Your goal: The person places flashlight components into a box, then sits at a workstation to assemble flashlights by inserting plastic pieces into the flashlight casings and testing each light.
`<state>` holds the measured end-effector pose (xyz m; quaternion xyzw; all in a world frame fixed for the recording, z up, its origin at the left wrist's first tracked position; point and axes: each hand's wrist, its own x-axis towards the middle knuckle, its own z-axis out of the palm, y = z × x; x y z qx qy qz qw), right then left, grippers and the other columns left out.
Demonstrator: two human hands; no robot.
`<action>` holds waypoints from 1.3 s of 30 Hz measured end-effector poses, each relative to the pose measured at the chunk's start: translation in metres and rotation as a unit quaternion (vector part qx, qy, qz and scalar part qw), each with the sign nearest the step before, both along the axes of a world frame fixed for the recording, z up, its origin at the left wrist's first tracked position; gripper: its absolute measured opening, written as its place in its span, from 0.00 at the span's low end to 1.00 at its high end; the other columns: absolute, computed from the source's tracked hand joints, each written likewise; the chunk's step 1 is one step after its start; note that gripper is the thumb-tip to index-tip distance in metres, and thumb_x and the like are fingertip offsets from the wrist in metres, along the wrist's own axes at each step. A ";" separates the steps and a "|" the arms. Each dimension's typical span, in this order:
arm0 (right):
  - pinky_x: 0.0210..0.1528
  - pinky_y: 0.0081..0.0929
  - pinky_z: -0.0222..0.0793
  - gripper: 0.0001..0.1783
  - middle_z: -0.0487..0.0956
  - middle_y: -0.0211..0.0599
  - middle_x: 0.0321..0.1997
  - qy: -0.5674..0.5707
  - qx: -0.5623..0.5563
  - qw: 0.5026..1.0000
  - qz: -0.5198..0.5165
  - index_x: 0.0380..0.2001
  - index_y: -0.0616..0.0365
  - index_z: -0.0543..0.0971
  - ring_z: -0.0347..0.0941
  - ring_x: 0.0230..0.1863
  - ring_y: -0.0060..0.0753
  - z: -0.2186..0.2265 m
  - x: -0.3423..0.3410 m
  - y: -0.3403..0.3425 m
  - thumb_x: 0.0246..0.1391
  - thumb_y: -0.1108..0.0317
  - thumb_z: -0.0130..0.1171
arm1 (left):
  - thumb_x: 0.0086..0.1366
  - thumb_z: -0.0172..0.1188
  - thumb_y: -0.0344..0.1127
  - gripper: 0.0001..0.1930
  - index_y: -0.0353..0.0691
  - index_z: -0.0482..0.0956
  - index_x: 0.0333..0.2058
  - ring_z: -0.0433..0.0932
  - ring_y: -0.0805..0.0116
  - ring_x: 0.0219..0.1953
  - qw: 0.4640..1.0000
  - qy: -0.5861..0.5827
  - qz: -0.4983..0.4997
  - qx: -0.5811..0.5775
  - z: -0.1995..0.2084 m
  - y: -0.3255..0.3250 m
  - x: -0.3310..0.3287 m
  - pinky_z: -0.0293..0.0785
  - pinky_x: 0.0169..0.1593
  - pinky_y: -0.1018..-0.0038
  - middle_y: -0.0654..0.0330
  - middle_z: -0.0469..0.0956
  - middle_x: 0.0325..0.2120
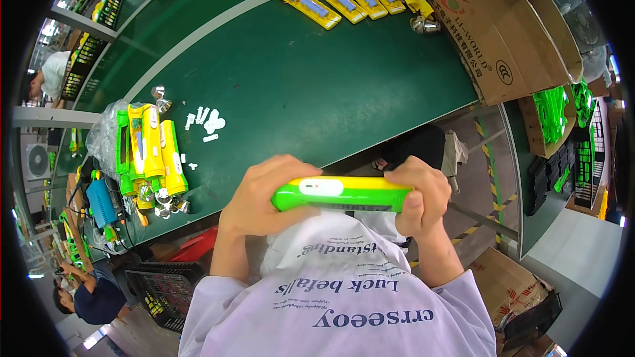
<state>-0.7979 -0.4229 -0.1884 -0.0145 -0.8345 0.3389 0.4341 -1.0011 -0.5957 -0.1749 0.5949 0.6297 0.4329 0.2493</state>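
Off the green worktop's [297, 92] near edge, over the lap, both hands gripped a green-and-yellow torch body [340, 194] lying level: left hand [261, 198] wrapped its green end, right hand [420, 198] its other. Seemingly pressing halves together; next called for even squeezing along the seam.

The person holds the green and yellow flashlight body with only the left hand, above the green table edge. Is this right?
Not quite: both hands grip it. In the head view the left hand holds one end of the flashlight body and the right hand the other.
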 end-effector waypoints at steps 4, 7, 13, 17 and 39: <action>0.45 0.29 0.72 0.36 0.79 0.50 0.46 -0.031 -0.316 0.935 0.156 0.53 0.69 0.72 0.77 0.42 0.40 0.000 -0.003 -0.005 0.47 0.51 0.63 | 0.46 0.69 0.35 0.23 0.33 0.79 0.42 0.78 0.73 0.34 0.952 -0.287 0.028 -0.101 -0.014 -0.012 -0.003 0.72 0.38 0.77 0.59 0.80 0.34; 0.54 0.31 0.70 0.36 0.77 0.46 0.50 -0.004 -0.499 0.850 0.171 0.56 0.68 0.69 0.76 0.50 0.38 0.006 -0.003 -0.026 0.44 0.64 0.68 | 0.51 0.64 0.36 0.20 0.30 0.78 0.42 0.76 0.75 0.35 0.883 -0.450 0.065 -0.117 -0.020 -0.016 0.015 0.70 0.38 0.79 0.60 0.80 0.33; 0.53 0.28 0.74 0.35 0.77 0.39 0.46 0.023 -0.487 0.868 0.091 0.52 0.65 0.71 0.78 0.49 0.32 0.002 -0.008 -0.031 0.40 0.73 0.77 | 0.60 0.60 0.40 0.21 0.26 0.74 0.43 0.80 0.71 0.22 0.793 -0.594 0.056 -0.122 -0.030 -0.015 0.030 0.76 0.25 0.79 0.53 0.80 0.30; 0.50 0.26 0.75 0.34 0.78 0.37 0.44 0.018 -0.484 0.873 0.055 0.51 0.64 0.71 0.78 0.44 0.26 0.001 -0.009 -0.033 0.41 0.71 0.77 | 0.61 0.60 0.41 0.22 0.25 0.74 0.44 0.80 0.69 0.21 0.774 -0.618 0.052 -0.125 -0.030 -0.014 0.036 0.76 0.25 0.79 0.52 0.81 0.30; 0.50 0.26 0.72 0.27 0.75 0.41 0.46 0.104 -0.561 0.820 0.041 0.54 0.67 0.69 0.73 0.49 0.26 0.008 -0.011 -0.043 0.52 0.77 0.66 | 0.58 0.63 0.43 0.22 0.28 0.75 0.43 0.77 0.74 0.30 0.834 -0.530 0.098 -0.116 -0.033 -0.012 0.043 0.72 0.34 0.79 0.58 0.79 0.32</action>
